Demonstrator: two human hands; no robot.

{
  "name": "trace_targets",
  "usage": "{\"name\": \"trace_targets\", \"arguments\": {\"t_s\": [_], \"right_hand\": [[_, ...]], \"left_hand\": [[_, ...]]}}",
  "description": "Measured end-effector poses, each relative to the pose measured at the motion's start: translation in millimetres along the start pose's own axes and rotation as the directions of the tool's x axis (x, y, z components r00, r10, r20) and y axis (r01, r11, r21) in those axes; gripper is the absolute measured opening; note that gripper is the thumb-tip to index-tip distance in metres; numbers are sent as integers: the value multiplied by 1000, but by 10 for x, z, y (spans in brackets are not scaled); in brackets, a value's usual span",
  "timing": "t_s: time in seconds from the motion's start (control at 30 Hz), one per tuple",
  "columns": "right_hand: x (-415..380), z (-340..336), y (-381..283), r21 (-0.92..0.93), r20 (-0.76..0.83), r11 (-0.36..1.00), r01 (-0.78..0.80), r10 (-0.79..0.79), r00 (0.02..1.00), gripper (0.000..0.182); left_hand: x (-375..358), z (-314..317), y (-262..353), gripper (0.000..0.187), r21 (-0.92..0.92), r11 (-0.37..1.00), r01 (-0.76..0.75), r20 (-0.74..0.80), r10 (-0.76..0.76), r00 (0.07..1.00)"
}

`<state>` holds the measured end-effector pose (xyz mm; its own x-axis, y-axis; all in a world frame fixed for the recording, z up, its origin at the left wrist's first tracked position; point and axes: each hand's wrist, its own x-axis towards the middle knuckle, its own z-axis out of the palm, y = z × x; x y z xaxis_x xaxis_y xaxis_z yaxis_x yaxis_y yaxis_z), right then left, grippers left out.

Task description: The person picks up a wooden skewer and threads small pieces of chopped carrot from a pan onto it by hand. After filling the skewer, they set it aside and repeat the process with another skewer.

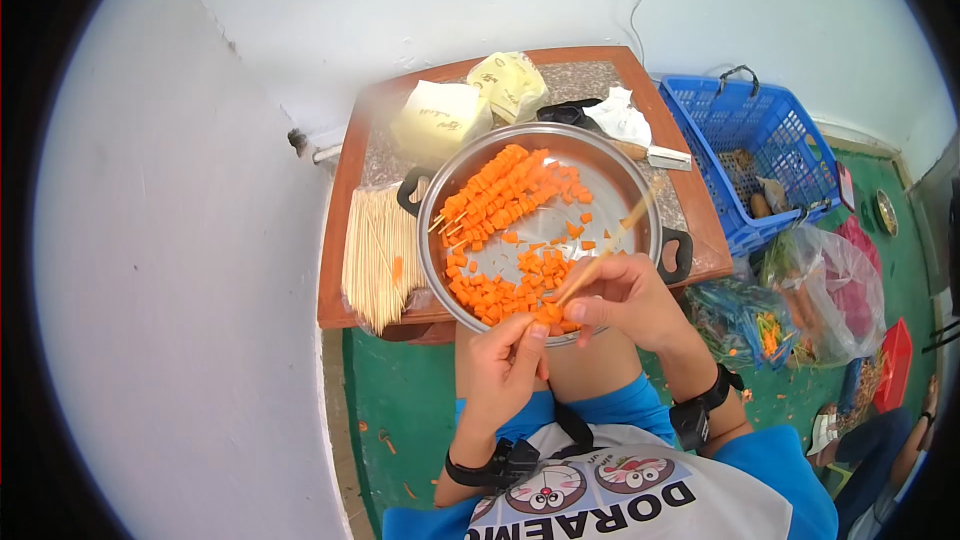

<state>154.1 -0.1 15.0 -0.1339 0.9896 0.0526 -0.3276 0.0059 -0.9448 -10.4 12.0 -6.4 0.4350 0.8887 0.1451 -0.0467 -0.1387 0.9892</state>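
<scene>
A steel pot (606, 170) with black handles holds loose orange carrot pieces (490, 295) and several skewers threaded with carrot pieces (505, 185). Over its near rim, my left hand (508, 365) pinches a carrot piece (549, 313) between thumb and fingertips. My right hand (630, 302) is closed on a thin wooden skewer (608, 252), whose lower end meets the carrot at my left fingertips. The skewer's upper end points up and to the right, over the pot. Left of the pot lies a pile of bare skewers (378, 255) on plastic.
The pot stands on a wooden table (335, 270). Yellowish bags (440, 118) and a peeler-like tool (668, 157) lie behind it. A blue basket (745, 155), plastic bags (825, 280) and a red tray (893, 368) are at the right, near another person's arm (922, 425).
</scene>
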Motion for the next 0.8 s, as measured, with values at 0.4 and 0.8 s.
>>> {"name": "trace_targets", "arguments": {"t_s": [0.4,0.8], "right_hand": [[26,-26,-102,-146,105,987,-73,89,990,15],[322,44,-365,-365,122,931,-30,80,989,16]], "left_hand": [[17,-56,71,20,192,980,-49,96,31,995],[43,6,177,25,-234,968,86,-106,-114,988]]}}
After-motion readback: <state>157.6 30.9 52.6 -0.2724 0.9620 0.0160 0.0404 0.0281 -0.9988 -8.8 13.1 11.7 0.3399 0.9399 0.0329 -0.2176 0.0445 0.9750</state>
